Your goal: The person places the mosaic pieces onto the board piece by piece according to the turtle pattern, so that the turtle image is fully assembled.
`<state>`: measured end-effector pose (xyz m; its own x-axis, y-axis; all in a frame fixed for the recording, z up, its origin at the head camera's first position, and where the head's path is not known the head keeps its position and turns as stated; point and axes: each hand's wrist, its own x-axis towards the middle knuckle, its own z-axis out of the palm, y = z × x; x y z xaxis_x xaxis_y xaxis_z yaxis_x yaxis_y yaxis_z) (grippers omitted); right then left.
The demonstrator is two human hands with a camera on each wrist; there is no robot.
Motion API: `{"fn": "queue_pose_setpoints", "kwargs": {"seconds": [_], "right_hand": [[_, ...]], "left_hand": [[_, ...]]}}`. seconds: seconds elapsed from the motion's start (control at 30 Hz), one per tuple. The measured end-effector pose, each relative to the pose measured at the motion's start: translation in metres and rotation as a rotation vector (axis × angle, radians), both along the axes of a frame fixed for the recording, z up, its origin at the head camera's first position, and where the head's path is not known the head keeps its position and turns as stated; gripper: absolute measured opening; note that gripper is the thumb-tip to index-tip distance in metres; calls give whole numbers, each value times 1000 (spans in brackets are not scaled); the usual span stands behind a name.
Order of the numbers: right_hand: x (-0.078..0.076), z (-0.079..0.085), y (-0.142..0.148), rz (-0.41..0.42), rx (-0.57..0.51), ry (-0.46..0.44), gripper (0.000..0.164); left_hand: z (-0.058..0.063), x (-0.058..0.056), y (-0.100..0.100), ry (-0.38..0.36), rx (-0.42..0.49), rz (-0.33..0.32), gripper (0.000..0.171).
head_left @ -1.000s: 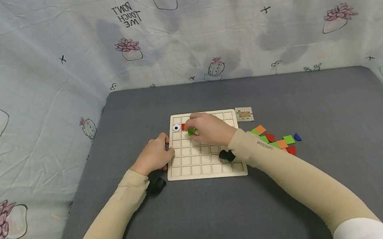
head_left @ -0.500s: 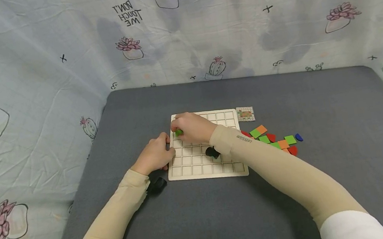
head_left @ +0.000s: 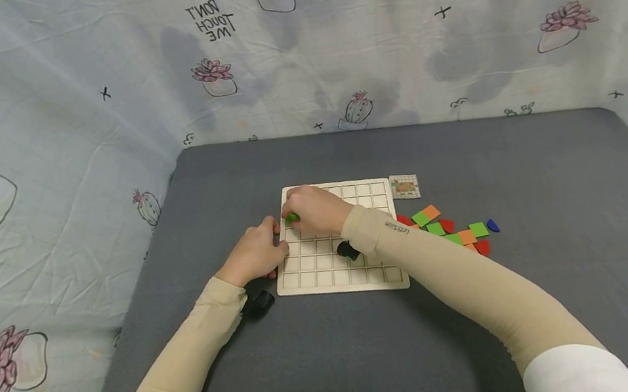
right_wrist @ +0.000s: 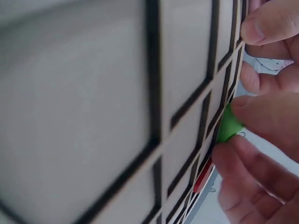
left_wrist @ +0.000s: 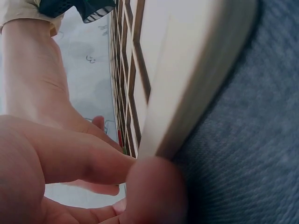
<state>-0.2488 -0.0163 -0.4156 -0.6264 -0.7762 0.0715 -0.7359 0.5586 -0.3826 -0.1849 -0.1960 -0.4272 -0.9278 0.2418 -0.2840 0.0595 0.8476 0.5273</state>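
A pale wooden grid board (head_left: 314, 280) lies on the grey table. My left hand (head_left: 252, 252) grips its left edge; in the left wrist view the thumb and a finger meet at the board's rim (left_wrist: 175, 116). Near the upper left of the grid, my right hand (head_left: 318, 210) pinches a small green piece (right_wrist: 229, 125) between thumb and fingers. That piece touches the grid at a cell by the left edge. Close by, a red piece (right_wrist: 202, 177) sits in the grid, mostly hidden by the right hand in the head view.
Right of the board lie several flat green, orange and red pieces (head_left: 467, 237) and a blue half-round piece (head_left: 493, 225). A small printed pattern card (head_left: 405, 187) is beside the board's upper right corner. Patterned white cloth (head_left: 296, 59) hangs behind the table.
The right hand has moved left across the grid with the green piece, to the board's left side, then has stayed almost still. The left hand keeps its place.
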Motion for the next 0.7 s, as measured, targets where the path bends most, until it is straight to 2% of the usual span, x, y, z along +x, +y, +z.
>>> {"fn": "queue_pose_setpoints", "kwargs": {"seconds": [0.1,0.27,0.43,0.7], "right_hand": [[-1,-3,0,4,-8,14,22],[-1,-4,2,26,-26,49,14],[1,-3,3,39,-45,49,15],[6,-4,13,-4,-60,44,14]], "left_hand": [[0,0,1,1,-4,1,24],[0,0,1,-5,-5,2,24],[0,-1,1,-7,-6,6,24],[0,0,1,-8,-19,10,24]]}}
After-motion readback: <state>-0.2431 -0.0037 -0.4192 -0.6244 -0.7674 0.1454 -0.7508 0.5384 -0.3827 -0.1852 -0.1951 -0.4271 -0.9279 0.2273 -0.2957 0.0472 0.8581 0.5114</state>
